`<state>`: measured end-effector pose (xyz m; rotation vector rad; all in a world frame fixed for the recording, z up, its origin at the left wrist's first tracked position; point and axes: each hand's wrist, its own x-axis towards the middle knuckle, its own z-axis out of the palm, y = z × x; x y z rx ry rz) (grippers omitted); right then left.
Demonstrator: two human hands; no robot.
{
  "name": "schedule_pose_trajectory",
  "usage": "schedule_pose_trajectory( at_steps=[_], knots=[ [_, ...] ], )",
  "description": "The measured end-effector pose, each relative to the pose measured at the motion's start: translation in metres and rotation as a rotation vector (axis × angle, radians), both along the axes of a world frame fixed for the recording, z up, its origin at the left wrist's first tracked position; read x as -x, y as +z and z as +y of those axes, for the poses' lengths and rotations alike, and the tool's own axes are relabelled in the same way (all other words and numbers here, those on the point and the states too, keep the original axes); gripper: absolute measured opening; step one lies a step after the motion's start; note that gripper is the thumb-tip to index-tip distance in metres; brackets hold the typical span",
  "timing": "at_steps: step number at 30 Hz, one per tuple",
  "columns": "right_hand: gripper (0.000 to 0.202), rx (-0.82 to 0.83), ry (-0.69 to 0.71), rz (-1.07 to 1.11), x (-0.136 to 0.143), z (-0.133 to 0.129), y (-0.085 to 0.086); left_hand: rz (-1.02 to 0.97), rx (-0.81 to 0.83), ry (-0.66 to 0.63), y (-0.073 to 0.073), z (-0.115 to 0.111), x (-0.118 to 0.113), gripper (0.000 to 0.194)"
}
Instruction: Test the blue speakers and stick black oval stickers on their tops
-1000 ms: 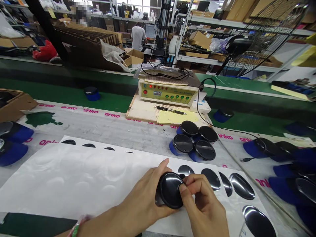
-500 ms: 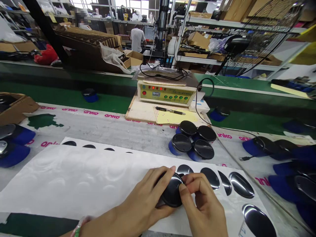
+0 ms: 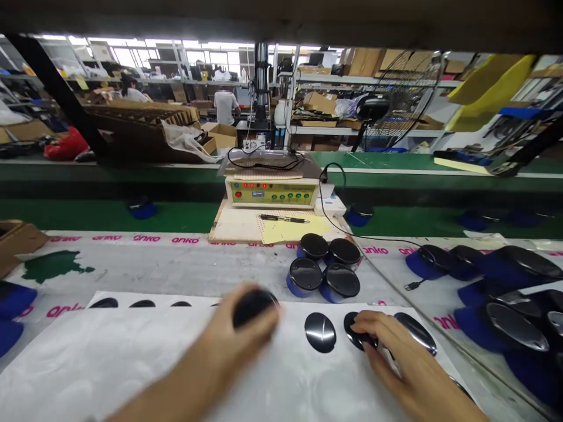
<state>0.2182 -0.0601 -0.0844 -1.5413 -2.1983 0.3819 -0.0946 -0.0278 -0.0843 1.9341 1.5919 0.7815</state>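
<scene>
My left hand, smeared by motion, is wrapped round a black round case above a white sheet; the case's underside is hidden. My right hand is over the sheet's right part, thumb and fingertips closed at a glossy black round sticker. Part of that sticker is covered by the fingers. Left of it lies another black sticker, and one more sticker shows behind the right hand.
Several blue cases with black tops stand behind the sheet, and more blue cases crowd the right side. A control box sits on a board with a pen. A grey cable crosses the right. A person is far back.
My hands have parted. The left has carried the black case left and slightly up; the right has let go of its edge and moved right to a sticker. The camera view has tilted upward.
</scene>
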Motion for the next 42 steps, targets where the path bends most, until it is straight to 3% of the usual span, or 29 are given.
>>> schedule_pose_trajectory(
  at_steps=[3,6,8,10,12,14,15,17,19,20,22,25,27,29,32,37,39,42],
  knots=[
    [0.023,-0.024,0.024,-0.040,-0.003,0.004,-0.003,0.099,-0.165,0.218,0.024,0.079,0.049,0.042],
    [0.023,-0.094,-0.062,-0.050,0.000,0.008,0.003,0.116,-0.209,0.387,0.038,0.146,0.090,0.050],
    [0.028,-0.147,-0.126,-0.080,0.003,0.015,0.009,0.110,-0.212,0.477,0.041,0.174,0.105,0.048],
    [0.036,-0.193,-0.147,-0.148,0.007,0.026,0.012,0.103,-0.231,0.548,0.044,0.187,0.110,0.049],
    [0.045,-0.220,-0.138,-0.255,0.013,0.040,0.011,0.102,-0.290,0.569,0.049,0.184,0.102,0.055],
    [0.053,-0.230,-0.148,-0.396,0.023,0.054,0.009,0.111,-0.364,0.466,0.050,0.165,0.077,0.053],
    [0.056,-0.221,-0.170,-0.471,0.028,0.060,0.007,0.121,-0.390,0.360,0.048,0.151,0.060,0.050],
    [0.063,-0.178,-0.224,-0.580,0.038,0.069,0.006,0.155,-0.366,0.021,0.037,0.116,0.017,0.041],
    [0.067,-0.133,-0.258,-0.606,0.044,0.074,0.006,0.187,-0.307,-0.265,0.022,0.086,-0.024,0.055],
    [0.066,-0.116,-0.260,-0.596,0.045,0.075,0.007,0.199,-0.275,-0.366,0.016,0.075,-0.039,0.066],
    [0.061,-0.098,-0.249,-0.568,0.045,0.072,0.013,0.198,-0.239,-0.455,0.009,0.065,-0.052,0.065],
    [0.054,-0.066,-0.197,-0.503,0.045,0.065,0.024,0.166,-0.229,-0.438,0.016,0.071,-0.038,0.035],
    [0.054,0.003,-0.145,-0.381,0.052,0.062,0.031,0.147,-0.226,-0.408,0.025,0.078,-0.024,0.032],
    [0.058,0.077,-0.094,-0.255,0.061,0.064,0.035,0.138,-0.216,-0.426,0.029,0.081,-0.021,0.043],
    [0.062,0.126,-0.021,-0.162,0.071,0.070,0.036,0.135,-0.191,-0.514,0.022,0.085,-0.032,0.069],
    [0.053,0.132,0.028,0.032,0.062,0.067,0.042,0.126,-0.188,-0.414,0.005,0.099,-0.031,0.060],
    [0.044,0.184,0.037,0.261,0.059,0.062,0.046,0.136,-0.180,-0.363,0.009,0.100,-0.019,0.062],
    [0.044,0.377,0.094,0.645,0.060,0.055,0.050,0.154,-0.184,-0.362,0.030,0.083,-0.008,0.077]
  ],
)
